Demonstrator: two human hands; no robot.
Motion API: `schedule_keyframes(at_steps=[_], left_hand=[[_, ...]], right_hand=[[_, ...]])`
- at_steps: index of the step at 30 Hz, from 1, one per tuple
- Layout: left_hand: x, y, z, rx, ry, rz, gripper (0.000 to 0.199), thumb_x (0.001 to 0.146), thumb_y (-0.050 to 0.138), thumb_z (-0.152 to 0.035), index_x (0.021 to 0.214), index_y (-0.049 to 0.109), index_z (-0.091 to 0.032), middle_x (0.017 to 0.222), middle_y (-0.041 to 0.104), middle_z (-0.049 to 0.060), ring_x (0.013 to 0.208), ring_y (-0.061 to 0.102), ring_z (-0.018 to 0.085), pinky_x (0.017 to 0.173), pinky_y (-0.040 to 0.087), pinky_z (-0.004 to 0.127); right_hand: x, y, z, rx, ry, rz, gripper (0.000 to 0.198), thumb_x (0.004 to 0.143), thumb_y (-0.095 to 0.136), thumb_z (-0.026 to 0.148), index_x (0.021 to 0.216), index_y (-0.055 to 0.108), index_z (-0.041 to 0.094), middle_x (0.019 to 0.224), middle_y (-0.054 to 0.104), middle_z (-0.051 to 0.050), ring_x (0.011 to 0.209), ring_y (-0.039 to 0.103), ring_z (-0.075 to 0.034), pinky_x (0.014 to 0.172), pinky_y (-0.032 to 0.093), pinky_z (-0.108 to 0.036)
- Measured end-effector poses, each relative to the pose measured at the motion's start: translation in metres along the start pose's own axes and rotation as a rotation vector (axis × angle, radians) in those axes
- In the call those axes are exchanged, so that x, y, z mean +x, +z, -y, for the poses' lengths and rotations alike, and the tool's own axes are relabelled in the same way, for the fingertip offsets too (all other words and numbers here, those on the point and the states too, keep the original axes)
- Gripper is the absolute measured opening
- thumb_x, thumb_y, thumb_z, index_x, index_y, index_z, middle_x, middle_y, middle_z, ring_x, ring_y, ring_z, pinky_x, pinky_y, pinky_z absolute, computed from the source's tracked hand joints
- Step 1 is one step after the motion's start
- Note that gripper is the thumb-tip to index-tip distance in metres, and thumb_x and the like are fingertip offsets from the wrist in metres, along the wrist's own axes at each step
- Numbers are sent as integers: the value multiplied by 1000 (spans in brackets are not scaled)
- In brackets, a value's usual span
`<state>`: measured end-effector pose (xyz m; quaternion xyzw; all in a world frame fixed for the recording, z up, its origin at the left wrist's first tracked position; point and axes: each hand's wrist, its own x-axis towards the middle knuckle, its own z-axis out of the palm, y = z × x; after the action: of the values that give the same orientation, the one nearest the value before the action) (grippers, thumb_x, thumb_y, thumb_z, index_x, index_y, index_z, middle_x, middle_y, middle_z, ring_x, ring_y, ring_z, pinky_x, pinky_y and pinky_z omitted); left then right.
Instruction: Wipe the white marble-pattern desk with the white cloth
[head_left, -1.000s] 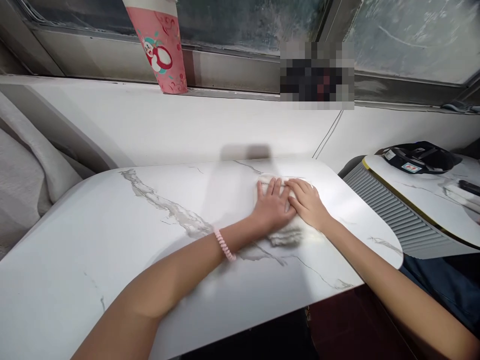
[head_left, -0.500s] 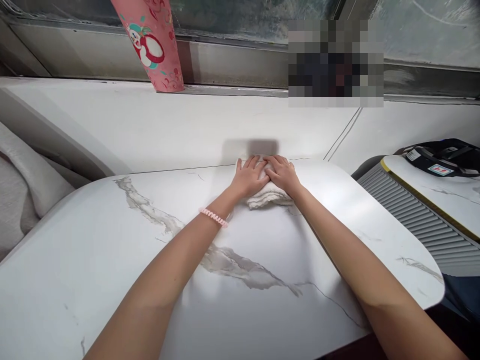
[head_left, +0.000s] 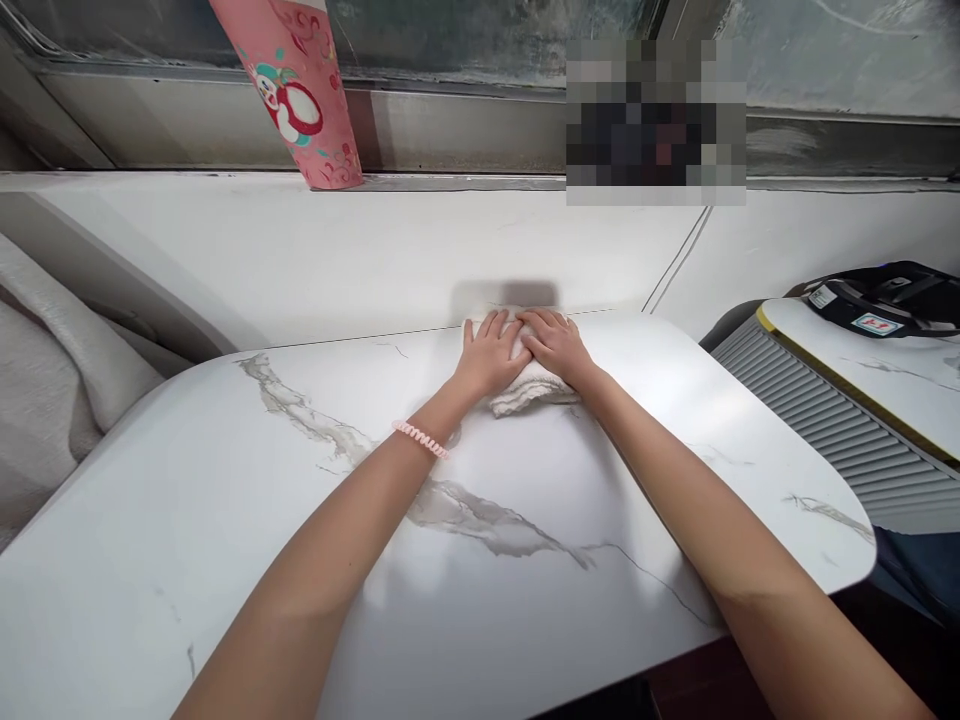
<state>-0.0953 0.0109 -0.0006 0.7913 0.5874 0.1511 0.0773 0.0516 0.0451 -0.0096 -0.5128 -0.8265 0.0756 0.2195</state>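
A folded white cloth (head_left: 529, 393) lies at the far edge of the white marbled table (head_left: 300, 560), close to the wall. Spread flat, my left hand (head_left: 491, 355) presses on the cloth's left part. My right hand (head_left: 556, 347) rests on its right part, fingers extended and thumb apart. The two thumbs come near each other over the cloth, and the palms hide much of it. Around my left wrist is a pink coiled band (head_left: 421, 438).
A pink patterned cup (head_left: 304, 110) stands on the window ledge. At right are a black strapped item (head_left: 892, 300) on another marbled surface and a grey ribbed panel (head_left: 795, 410). Grey fabric (head_left: 52, 370) hangs at left. Two thin cords run down the wall.
The view has shifted slightly. Both hands stay flat on the cloth, with little visible movement against the table.
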Motion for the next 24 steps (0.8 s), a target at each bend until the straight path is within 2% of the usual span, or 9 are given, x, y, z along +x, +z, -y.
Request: schedule_keyframes(at_steps=[8, 18, 24], left_hand=[[-49, -3, -21, 17, -5, 18, 59, 96, 32, -46, 148, 33, -17, 159, 22, 12, 148, 14, 25, 118, 6, 56], [-143, -11, -59, 4, 109, 70, 61, 97, 33, -44, 150, 29, -13, 159, 19, 16, 148, 10, 28, 118, 5, 58], [-195, -14, -68, 18, 177, 55, 62, 97, 34, -43, 149, 30, -10, 159, 18, 19, 148, 10, 32, 116, 6, 62]], right_hand=[[-50, -8, 22, -31, 3, -3, 47, 92, 32, 30, 135, 50, 21, 144, 48, -9, 135, 37, -27, 111, 24, -55], [-155, -24, 65, -33, 12, -59, 47, 94, 29, 30, 136, 47, 21, 144, 48, -10, 136, 37, -28, 110, 25, -58], [-204, -32, 96, -4, 14, -55, 46, 94, 30, 31, 137, 47, 23, 143, 49, -11, 137, 36, -29, 111, 23, -60]])
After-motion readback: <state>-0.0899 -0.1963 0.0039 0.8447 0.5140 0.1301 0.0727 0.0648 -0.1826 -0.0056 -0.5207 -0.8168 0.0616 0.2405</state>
